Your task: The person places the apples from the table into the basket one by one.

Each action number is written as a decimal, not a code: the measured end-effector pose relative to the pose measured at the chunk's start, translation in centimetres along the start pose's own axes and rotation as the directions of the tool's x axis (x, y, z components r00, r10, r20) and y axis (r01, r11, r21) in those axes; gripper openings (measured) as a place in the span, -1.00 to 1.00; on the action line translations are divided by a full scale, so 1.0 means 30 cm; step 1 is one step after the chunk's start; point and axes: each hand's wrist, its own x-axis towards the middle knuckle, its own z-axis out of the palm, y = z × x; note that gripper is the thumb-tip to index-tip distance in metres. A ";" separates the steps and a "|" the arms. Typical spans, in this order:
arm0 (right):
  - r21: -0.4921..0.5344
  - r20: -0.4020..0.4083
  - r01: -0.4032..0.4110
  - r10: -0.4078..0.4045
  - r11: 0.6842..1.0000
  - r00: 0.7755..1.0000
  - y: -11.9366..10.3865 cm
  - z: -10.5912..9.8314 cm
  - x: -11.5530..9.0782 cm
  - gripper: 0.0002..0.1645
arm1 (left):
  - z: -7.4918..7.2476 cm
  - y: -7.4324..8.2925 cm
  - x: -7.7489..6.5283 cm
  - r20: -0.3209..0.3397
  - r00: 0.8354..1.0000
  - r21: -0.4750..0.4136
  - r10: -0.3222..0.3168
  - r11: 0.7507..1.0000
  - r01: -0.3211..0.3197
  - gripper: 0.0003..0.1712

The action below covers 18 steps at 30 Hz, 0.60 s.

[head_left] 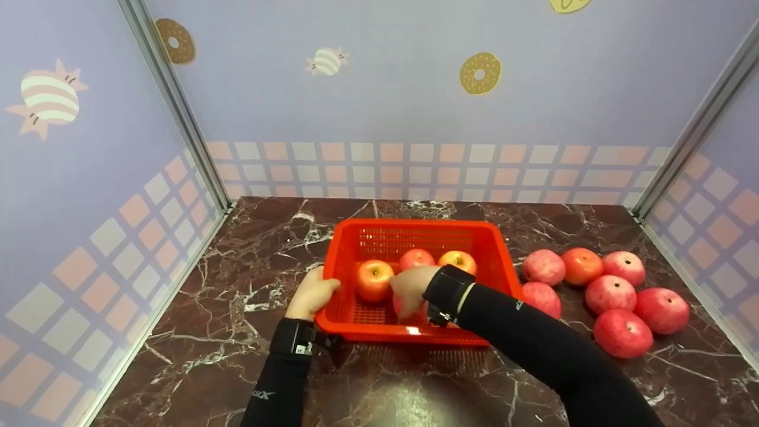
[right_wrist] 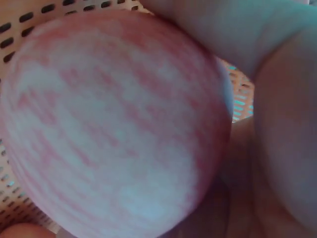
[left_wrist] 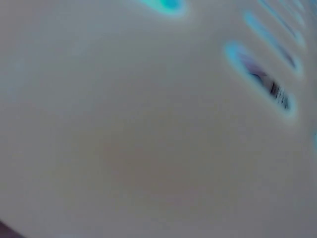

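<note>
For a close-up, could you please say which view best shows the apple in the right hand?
The right wrist view: the apple fills much of it, skin streaks visible. The head view shows it mostly hidden by the right hand; the left wrist view shows none.

Basket sat on table, left hand at its left rim, right hand inside around one apple. Second apple lay between hands; two more apples lay beyond right hand. Seven loose apples lay right of both hands.
</note>
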 end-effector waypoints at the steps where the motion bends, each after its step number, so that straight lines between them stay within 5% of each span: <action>1: -0.005 -0.001 0.001 -0.001 1.000 1.000 0.003 0.005 0.003 -0.46 | 0.000 -0.001 0.000 -0.002 1.000 0.003 0.001 1.000 -0.001 -0.56; 18: 0.006 -0.016 0.025 -0.025 1.000 1.000 0.018 0.012 -0.004 -0.56 | 0.001 0.001 0.000 -0.009 1.000 0.028 0.013 1.000 -0.013 -0.59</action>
